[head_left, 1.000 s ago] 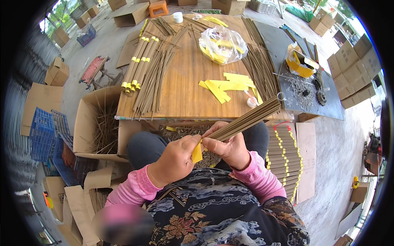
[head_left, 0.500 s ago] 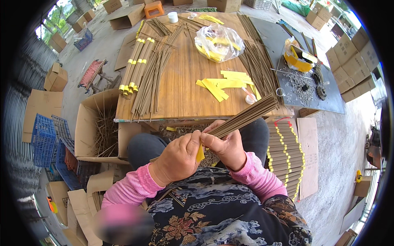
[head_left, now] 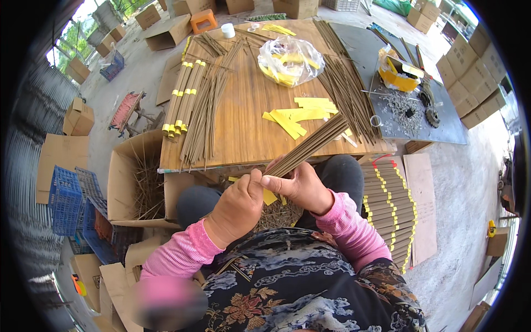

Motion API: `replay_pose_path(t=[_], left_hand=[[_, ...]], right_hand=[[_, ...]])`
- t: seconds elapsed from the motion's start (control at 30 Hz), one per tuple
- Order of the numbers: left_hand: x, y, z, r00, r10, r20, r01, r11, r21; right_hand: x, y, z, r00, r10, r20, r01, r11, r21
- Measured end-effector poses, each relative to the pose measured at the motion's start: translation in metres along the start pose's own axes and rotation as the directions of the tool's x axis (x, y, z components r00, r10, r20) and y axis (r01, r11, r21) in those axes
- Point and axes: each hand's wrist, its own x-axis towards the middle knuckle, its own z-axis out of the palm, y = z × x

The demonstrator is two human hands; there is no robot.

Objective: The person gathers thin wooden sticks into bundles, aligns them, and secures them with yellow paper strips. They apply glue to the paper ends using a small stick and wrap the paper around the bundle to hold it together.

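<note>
1. A bundle of thin brown sticks (head_left: pixel 312 145), straight, matte and packed side by side, is held just before the near edge of the wooden table (head_left: pixel 243 119).
2. Its long axis slants: the lower end sits at the hands, the upper end points away and rightward, over the table.
3. The right hand (head_left: pixel 303 188) grasps the bundle, thumb on top; the left hand (head_left: pixel 237 206) is clenched at its lower end, fingers partly hidden.
4. A yellow paper strip (head_left: pixel 269 197) shows below the fingers.
5. On the table lie yellow strips (head_left: pixel 298 117) and a clear plastic bag (head_left: pixel 291 61).
</note>
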Motion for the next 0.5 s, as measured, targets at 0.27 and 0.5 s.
replay_pose_path(t=[0.27,0.5], left_hand=[[0.005,0.004,-0.008,0.999,-0.05,-0.011,0.048,0.993,-0.106],[0.007,0.007,-0.011,0.997,-0.074,0.008,0.074,0.983,-0.167]], right_hand=[[0.0,0.001,0.001,0.99,-0.023,0.136,0.021,1.0,0.018],[-0.003,-0.02,-0.004,0.972,0.119,0.204,-0.121,0.993,-0.004]])
